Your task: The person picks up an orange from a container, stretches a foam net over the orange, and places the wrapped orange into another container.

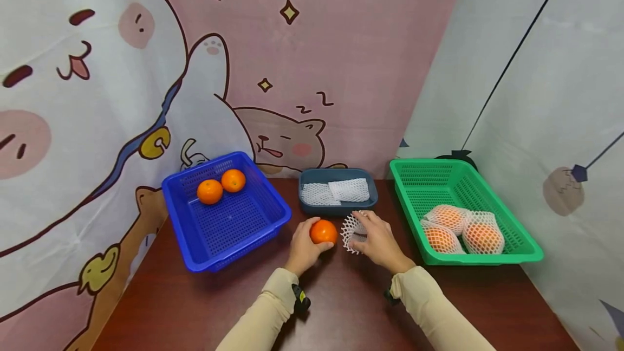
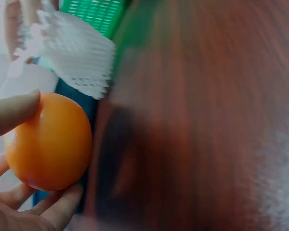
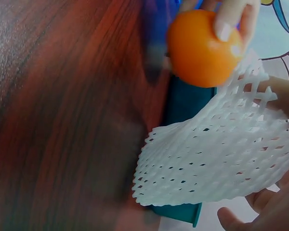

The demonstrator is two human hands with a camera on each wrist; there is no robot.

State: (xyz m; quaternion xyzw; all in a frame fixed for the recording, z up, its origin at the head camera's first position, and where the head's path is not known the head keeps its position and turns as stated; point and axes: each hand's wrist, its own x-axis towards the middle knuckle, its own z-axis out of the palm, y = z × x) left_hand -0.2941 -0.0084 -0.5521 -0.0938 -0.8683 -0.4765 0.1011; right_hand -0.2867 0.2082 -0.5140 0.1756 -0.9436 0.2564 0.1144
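My left hand (image 1: 302,249) grips an orange (image 1: 324,231) over the middle of the table, thumb on one side and fingers round the other. Just to its right, my right hand (image 1: 381,244) holds a white foam net sleeve (image 1: 349,233) by its edge, with the sleeve's mouth facing the orange. In the right wrist view the sleeve (image 3: 212,154) spreads out between thumb and fingers, and the orange (image 3: 202,50) overlaps its upper end. The left wrist view has the bare orange (image 2: 55,142) close beside the sleeve (image 2: 79,53).
A blue basket (image 1: 226,251) with two bare oranges (image 1: 209,192) stands on the left. Behind the hands, a dark teal tray (image 1: 336,210) bears more folded foam nets (image 1: 348,190). At right, a green basket (image 1: 482,258) contains several net-wrapped oranges (image 1: 482,238). Printed cloth hangs behind the table.
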